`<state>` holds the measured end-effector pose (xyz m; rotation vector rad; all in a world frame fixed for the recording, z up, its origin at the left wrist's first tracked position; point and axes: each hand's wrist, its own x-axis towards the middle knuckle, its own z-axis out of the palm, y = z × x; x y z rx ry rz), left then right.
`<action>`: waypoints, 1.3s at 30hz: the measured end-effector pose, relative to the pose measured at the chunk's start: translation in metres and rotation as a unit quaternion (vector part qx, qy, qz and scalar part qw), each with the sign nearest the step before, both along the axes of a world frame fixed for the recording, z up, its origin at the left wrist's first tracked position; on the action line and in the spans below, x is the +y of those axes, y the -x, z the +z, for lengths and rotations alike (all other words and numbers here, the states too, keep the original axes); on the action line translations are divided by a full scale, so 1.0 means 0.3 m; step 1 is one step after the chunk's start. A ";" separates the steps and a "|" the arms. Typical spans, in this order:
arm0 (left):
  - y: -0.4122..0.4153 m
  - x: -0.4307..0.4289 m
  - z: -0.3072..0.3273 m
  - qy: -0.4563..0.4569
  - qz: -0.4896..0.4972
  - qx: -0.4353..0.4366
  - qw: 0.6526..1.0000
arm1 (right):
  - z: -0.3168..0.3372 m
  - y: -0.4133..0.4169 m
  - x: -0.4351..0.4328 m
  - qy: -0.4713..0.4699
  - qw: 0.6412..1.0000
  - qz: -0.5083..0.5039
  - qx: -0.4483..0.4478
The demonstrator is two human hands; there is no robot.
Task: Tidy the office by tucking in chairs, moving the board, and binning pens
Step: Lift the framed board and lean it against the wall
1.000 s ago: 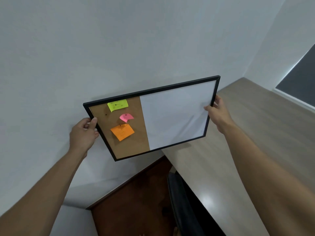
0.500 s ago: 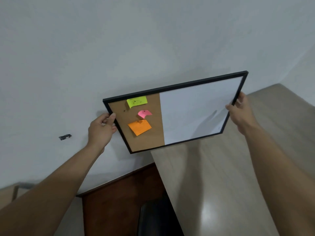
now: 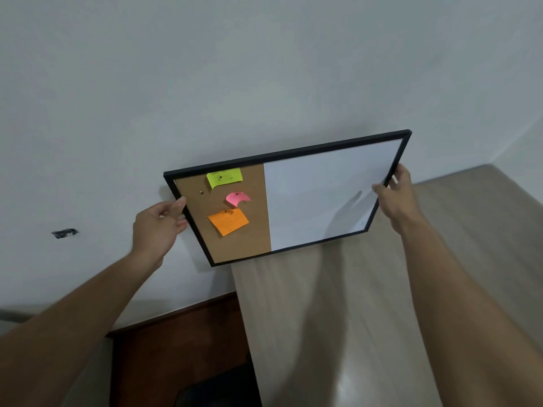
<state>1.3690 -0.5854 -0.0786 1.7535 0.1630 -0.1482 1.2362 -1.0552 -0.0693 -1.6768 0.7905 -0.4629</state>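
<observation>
Two hands, left (image 3: 157, 227) and right (image 3: 395, 198), clamp the board (image 3: 323, 195) by opposite frame edges; likely light, rigid, awkwardly wide.

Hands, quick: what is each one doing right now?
Left hand: closed on the left edge of the board.
Right hand: closed on the board's right edge.

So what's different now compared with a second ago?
The board has shifted rightward in view, over the near end of the wooden table, and a dark mark on the wall has come into sight on the left; the camera turning may account for part of that. Unchanged: the left hand and right hand still grip the board's two side edges, with three paper notes pinned on.
</observation>
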 end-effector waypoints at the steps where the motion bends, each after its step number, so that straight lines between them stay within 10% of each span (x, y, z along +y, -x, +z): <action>1: 0.003 -0.012 0.000 0.006 0.003 0.003 1.000 | -0.004 -0.008 -0.010 0.000 1.000 0.000 0.000; 39: -0.082 -0.182 -0.043 -0.046 -0.025 -0.033 0.998 | -0.111 -0.207 -0.252 0.022 0.998 0.059 0.025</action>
